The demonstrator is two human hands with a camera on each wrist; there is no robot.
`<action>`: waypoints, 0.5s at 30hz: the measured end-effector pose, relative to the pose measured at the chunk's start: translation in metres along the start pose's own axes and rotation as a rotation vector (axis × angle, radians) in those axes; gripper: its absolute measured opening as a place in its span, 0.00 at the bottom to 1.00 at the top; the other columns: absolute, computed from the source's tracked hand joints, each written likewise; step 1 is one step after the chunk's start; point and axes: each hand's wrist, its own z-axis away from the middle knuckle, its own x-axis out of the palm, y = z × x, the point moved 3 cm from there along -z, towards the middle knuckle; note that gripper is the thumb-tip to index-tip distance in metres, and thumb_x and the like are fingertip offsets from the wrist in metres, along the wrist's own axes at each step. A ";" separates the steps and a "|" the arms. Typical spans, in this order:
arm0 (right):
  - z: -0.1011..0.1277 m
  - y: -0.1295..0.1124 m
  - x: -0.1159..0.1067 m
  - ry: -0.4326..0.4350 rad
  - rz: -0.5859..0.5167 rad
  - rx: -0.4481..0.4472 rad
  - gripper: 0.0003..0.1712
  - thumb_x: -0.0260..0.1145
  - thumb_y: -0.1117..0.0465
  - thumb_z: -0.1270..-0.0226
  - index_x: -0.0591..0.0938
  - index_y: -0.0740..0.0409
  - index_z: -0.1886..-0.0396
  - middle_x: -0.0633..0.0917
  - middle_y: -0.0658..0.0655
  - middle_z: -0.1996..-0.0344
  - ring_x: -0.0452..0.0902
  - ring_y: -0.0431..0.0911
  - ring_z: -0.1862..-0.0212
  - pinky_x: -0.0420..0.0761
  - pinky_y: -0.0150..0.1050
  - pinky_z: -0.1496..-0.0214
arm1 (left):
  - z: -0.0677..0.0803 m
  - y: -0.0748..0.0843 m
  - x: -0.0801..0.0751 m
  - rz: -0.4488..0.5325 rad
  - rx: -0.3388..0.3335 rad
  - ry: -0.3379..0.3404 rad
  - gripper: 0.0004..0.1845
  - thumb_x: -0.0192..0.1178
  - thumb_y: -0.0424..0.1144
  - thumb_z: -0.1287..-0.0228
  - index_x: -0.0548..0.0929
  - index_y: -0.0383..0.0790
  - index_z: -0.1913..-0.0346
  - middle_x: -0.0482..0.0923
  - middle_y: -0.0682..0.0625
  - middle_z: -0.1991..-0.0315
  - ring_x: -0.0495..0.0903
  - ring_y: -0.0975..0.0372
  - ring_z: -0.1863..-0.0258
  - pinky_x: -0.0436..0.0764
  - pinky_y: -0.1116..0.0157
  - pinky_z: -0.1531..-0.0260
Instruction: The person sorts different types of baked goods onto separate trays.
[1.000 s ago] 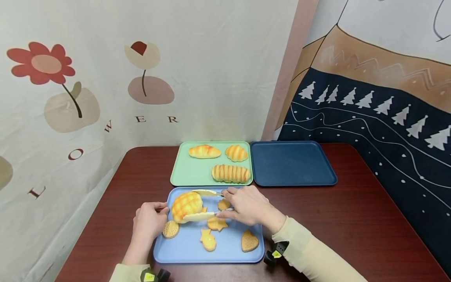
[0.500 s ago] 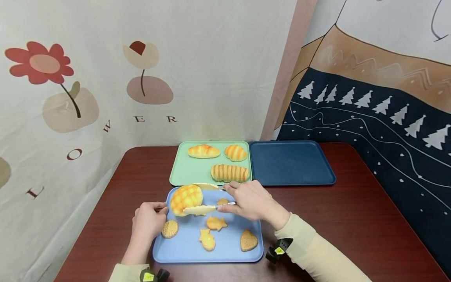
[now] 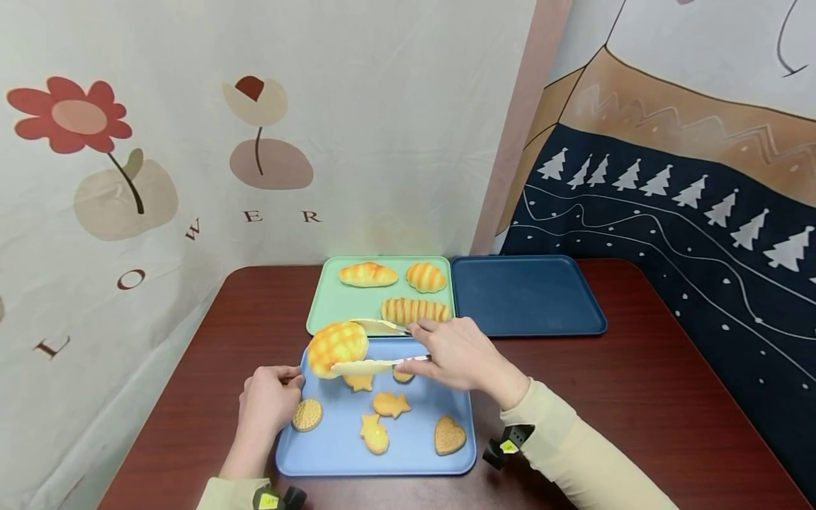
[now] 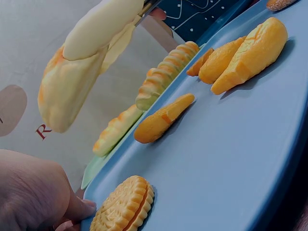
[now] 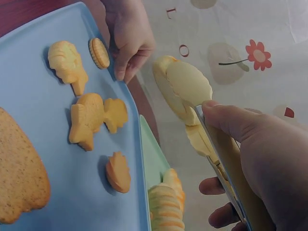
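Note:
My right hand (image 3: 455, 354) grips cream tongs (image 3: 363, 367) that clamp a round crosshatched bun (image 3: 338, 345), held in the air over the far left corner of the light blue tray (image 3: 414, 453). In the right wrist view the tongs (image 5: 190, 86) squeeze the bun (image 5: 166, 84); in the left wrist view the bun (image 4: 67, 96) hangs above the tray (image 4: 231, 159). My left hand (image 3: 268, 400) holds the blue tray's left edge beside a round sandwich cookie (image 3: 307, 415).
Several cookies lie on the blue tray, among them a heart cookie (image 3: 449, 435) and a star cookie (image 3: 391, 404). Behind it, a green tray (image 3: 331, 312) bears three bread rolls, and a dark blue tray (image 3: 523, 294) sits to its right. Fabric hangings stand close behind the table.
The tongs have lifted the bun off the blue tray and carried it up and away toward the green tray. My left hand stayed on the tray edge.

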 end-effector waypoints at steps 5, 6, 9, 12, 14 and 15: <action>-0.002 0.002 -0.004 0.018 -0.007 -0.001 0.45 0.57 0.24 0.27 0.83 0.55 0.31 0.87 0.54 0.40 0.82 0.42 0.70 0.71 0.33 0.76 | 0.000 0.000 0.000 -0.005 0.003 0.003 0.16 0.66 0.34 0.29 0.88 0.28 0.44 0.88 0.34 0.54 0.83 0.50 0.64 0.75 0.58 0.75; -0.002 0.002 -0.005 0.022 -0.011 -0.001 0.45 0.58 0.24 0.27 0.83 0.55 0.31 0.87 0.54 0.40 0.82 0.42 0.70 0.71 0.32 0.76 | 0.000 0.000 0.000 -0.007 0.002 0.004 0.16 0.66 0.34 0.29 0.88 0.28 0.43 0.88 0.34 0.53 0.83 0.50 0.64 0.75 0.58 0.75; -0.003 0.004 -0.008 0.029 -0.023 -0.001 0.45 0.59 0.25 0.28 0.83 0.55 0.31 0.87 0.54 0.40 0.81 0.42 0.70 0.70 0.32 0.76 | 0.000 0.000 0.000 -0.010 0.000 0.004 0.16 0.66 0.34 0.29 0.88 0.28 0.43 0.87 0.33 0.52 0.84 0.48 0.61 0.76 0.57 0.74; -0.005 0.006 -0.010 0.034 -0.030 0.002 0.44 0.60 0.25 0.28 0.83 0.54 0.31 0.87 0.54 0.40 0.81 0.42 0.69 0.69 0.33 0.77 | 0.001 0.000 0.000 -0.013 -0.004 0.001 0.16 0.65 0.34 0.29 0.88 0.28 0.43 0.87 0.32 0.51 0.85 0.46 0.59 0.77 0.56 0.73; -0.006 0.007 -0.012 0.039 -0.033 0.003 0.44 0.59 0.25 0.28 0.83 0.54 0.31 0.86 0.53 0.40 0.82 0.43 0.68 0.70 0.34 0.77 | 0.001 0.000 0.000 -0.014 -0.004 -0.001 0.16 0.65 0.34 0.29 0.88 0.28 0.43 0.87 0.32 0.50 0.85 0.45 0.59 0.78 0.55 0.72; -0.007 0.008 -0.013 0.043 -0.031 0.003 0.44 0.59 0.25 0.28 0.83 0.54 0.31 0.86 0.53 0.40 0.83 0.43 0.67 0.70 0.34 0.76 | 0.000 0.000 0.000 -0.012 -0.005 -0.002 0.16 0.65 0.34 0.29 0.88 0.28 0.43 0.87 0.32 0.50 0.85 0.45 0.58 0.78 0.55 0.72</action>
